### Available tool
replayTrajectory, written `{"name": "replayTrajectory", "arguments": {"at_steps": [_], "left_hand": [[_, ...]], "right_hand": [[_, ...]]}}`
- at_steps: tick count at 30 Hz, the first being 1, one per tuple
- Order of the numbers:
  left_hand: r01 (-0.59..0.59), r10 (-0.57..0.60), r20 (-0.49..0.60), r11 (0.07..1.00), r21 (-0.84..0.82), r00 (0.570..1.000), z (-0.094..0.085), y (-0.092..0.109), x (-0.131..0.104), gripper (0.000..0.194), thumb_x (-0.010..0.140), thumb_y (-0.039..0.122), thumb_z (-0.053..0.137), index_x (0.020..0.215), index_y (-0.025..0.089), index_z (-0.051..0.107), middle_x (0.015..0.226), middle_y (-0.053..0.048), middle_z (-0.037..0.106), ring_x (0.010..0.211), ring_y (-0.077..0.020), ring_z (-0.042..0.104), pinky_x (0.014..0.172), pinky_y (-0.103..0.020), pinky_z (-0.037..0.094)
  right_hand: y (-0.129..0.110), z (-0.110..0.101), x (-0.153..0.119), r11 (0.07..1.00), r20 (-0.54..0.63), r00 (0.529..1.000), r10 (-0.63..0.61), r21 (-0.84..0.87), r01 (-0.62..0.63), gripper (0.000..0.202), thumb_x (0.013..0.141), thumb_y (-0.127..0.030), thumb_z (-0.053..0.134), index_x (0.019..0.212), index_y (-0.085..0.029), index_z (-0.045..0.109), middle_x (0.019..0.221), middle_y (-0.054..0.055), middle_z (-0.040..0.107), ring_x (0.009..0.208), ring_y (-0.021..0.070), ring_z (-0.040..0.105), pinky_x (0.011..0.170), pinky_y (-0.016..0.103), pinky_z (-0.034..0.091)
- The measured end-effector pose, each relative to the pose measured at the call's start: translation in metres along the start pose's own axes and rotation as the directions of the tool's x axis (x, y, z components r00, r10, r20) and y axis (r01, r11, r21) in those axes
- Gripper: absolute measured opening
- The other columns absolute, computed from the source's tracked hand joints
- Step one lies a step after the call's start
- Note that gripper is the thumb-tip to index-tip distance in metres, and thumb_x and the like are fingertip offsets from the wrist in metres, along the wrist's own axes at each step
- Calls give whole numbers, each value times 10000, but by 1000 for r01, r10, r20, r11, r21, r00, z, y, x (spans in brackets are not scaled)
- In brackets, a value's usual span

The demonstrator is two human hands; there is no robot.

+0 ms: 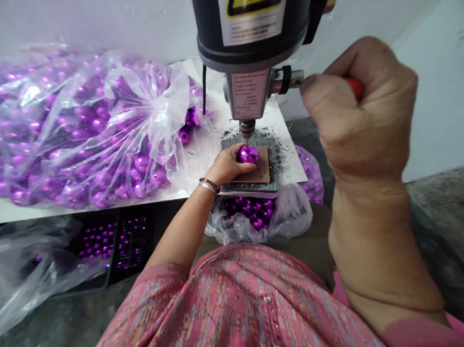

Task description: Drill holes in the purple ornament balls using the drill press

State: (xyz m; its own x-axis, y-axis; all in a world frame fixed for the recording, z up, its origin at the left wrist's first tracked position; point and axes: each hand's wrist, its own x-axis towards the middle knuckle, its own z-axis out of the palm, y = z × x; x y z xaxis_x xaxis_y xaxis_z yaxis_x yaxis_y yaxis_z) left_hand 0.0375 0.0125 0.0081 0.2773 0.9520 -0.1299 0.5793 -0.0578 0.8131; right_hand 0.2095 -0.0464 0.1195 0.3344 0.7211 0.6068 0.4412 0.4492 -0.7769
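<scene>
My left hand (230,164) grips a shiny purple ball (248,154) between thumb and fingers. The ball rests on a brown board (261,173) that lies on the grey base plate (274,184) of a drill press (250,91). Right above the ball is the thin drill bit (247,141); I cannot tell whether its tip is inside the ball. My right hand (361,103), raised to the right of the machine, is wrapped round the feed lever (355,87), whose red end shows past the fingers.
A big clear bag (75,125) of purple balls covers the table's left side. Dark shavings (280,149) lie around the base. Below the table edge hangs an open plastic bag (291,211) with purple balls. Dark crates (114,248) with purple pieces stand lower left.
</scene>
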Motion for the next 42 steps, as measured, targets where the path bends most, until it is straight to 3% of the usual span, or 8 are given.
{"name": "replayTrajectory", "arguments": {"at_steps": [10, 14, 17, 23, 33, 37, 42], "left_hand": [[-66, 66, 13, 998, -9, 998, 2, -7, 0, 522, 698, 287, 810, 1187, 130, 718, 937, 13, 732, 859, -153, 634, 835, -249, 495], [-72, 73, 13, 996, -62, 997, 3, -12, 2, 542, 684, 300, 816, 1185, 119, 718, 958, 2, 738, 864, -154, 632, 846, -254, 493], [-66, 66, 2, 994, -89, 998, 4, -15, 3, 603, 670, 301, 833, 1232, 123, 706, 1030, -19, 756, 921, -169, 652, 877, -263, 499], [-63, 62, -15, 996, -57, 998, 6, -15, 2, 629, 689, 302, 844, 1269, 107, 695, 1107, -56, 768, 987, -193, 672, 928, -280, 500], [-68, 66, -30, 997, -46, 997, 9, -17, 1, 599, 716, 302, 851, 1270, 130, 700, 1062, -17, 772, 976, -192, 690, 887, -266, 499], [-65, 63, -45, 997, -41, 997, 11, -19, 1, 594, 719, 309, 856, 1269, 144, 704, 1079, -20, 777, 1010, -205, 695, 934, -286, 508], [-67, 62, -77, 996, -63, 995, 12, -18, -6, 695, 702, 250, 869, 1355, 138, 661, 1230, -69, 759, 1125, -236, 691, 1041, -338, 505]], "right_hand": [[11, 1, -15, 997, 4, 997, -79, -3, 79, 271, 894, -248, 558, 691, -135, 419, 634, -47, 368, 630, -17, 331, 635, 154, 321], [22, 1, -20, 981, 10, 981, -194, -10, 194, 280, 929, -272, 549, 716, -130, 435, 650, -47, 388, 624, -23, 333, 621, 148, 316], [34, 4, -25, 968, -20, 968, -249, -21, 249, 294, 949, -328, 544, 746, -134, 457, 668, -38, 408, 640, -9, 352, 625, 169, 327], [48, 12, -32, 972, -76, 969, -235, 1, 236, 392, 994, -509, 480, 808, -164, 479, 709, -18, 424, 651, 25, 375, 639, 218, 335], [73, 29, -46, 949, -217, 927, -304, 19, 316, 382, 1001, -494, 477, 799, -173, 526, 696, -21, 497, 663, 17, 477, 645, 209, 374], [55, 24, -35, 955, -208, 938, -278, 46, 293, 436, 984, -537, 491, 781, -153, 527, 683, -27, 499, 641, 12, 478, 637, 199, 375], [10, 15, 16, 989, -143, 985, -99, 98, 114, 402, 995, -395, 467, 678, -154, 416, 607, -32, 444, 554, 6, 399, 626, 205, 366]]}}
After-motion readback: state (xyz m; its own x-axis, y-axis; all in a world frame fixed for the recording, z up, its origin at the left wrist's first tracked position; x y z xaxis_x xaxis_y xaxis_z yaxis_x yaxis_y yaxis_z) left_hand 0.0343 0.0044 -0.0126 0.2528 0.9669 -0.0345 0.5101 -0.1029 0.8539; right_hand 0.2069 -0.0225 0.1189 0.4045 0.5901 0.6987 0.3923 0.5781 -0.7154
